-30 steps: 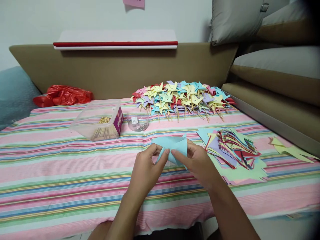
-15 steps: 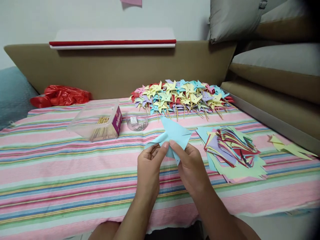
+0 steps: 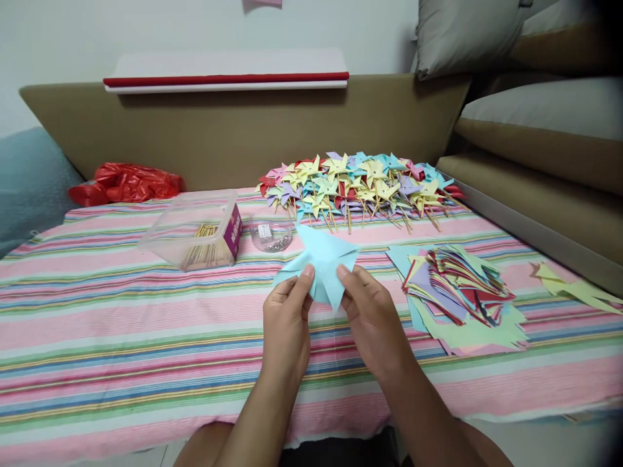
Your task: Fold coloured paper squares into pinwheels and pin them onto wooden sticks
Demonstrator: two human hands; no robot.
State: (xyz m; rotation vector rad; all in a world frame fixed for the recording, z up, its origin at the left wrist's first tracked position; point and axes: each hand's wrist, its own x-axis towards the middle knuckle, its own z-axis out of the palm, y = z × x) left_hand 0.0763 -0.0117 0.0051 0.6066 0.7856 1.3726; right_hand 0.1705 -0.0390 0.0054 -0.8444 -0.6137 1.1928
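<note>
A light blue paper pinwheel blank [image 3: 325, 263], cut into pointed blades, is held up between my two hands over the striped cloth. My left hand [image 3: 288, 308] pinches its left side, thumb on top and fingers curled beneath. On the right side, my right hand [image 3: 372, 318] grips the paper the same way. Behind it stands a clear round tub [image 3: 270, 236] with small metal pieces inside. To the right lies a stack of cut colored paper [image 3: 455, 292] with dark scissors [image 3: 481, 308] on top.
A clear plastic box [image 3: 187, 237] of wooden sticks sits left of the tub. Finished pinwheels [image 3: 350, 181] are heaped at the back. A red plastic bag [image 3: 129, 183] lies back left, yellow paper scraps [image 3: 574, 288] far right. Cushions [image 3: 540, 110] are stacked along the right edge.
My thumbs have moved apart, from close together near the paper's center to its two sides. The paper has shifted slightly left, and its blades look more spread. The camera view has shifted a little.
</note>
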